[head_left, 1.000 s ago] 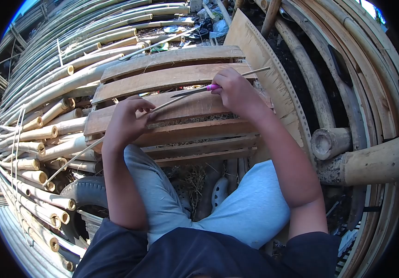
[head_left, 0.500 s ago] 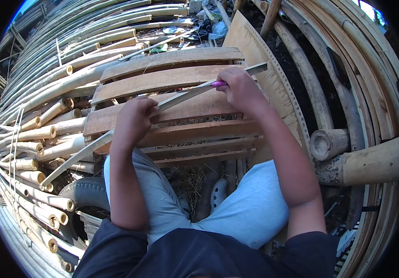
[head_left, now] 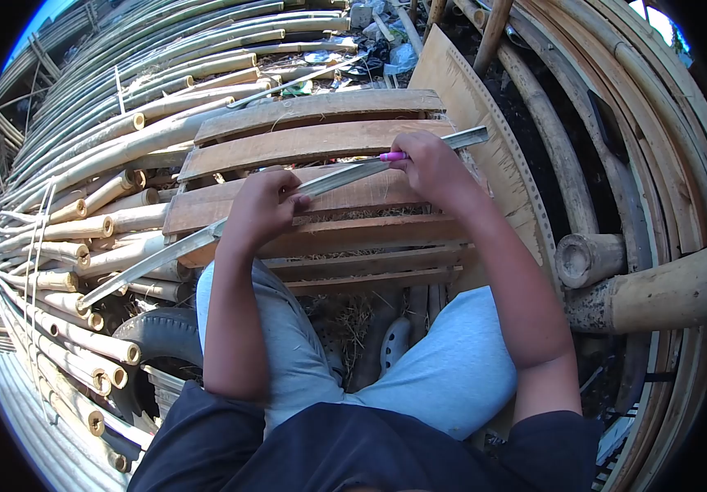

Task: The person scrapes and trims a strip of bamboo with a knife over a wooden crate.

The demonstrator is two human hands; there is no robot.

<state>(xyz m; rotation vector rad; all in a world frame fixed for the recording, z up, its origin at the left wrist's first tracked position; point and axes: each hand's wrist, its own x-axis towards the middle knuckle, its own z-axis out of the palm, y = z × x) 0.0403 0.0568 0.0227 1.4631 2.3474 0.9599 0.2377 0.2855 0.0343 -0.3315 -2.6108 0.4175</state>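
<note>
Left hand (head_left: pixel 267 207) is closed round the bamboo strip (head_left: pixel 339 179), likely to steady it. Right hand (head_left: pixel 431 166) grips the purple-handled knife (head_left: pixel 394 156), blade lying along the strip, probably so the edge follows its length. Strip runs diagonally over the slatted worktop (head_left: pixel 312 140), one end past the right hand, other above bamboo poles (head_left: pixel 95 339). Can't tell if it touches the slats.

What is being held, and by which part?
Left hand: the strip, near its middle. Right hand: the knife, by its handle. Whether this hand grips the strip too is unclear.
</note>
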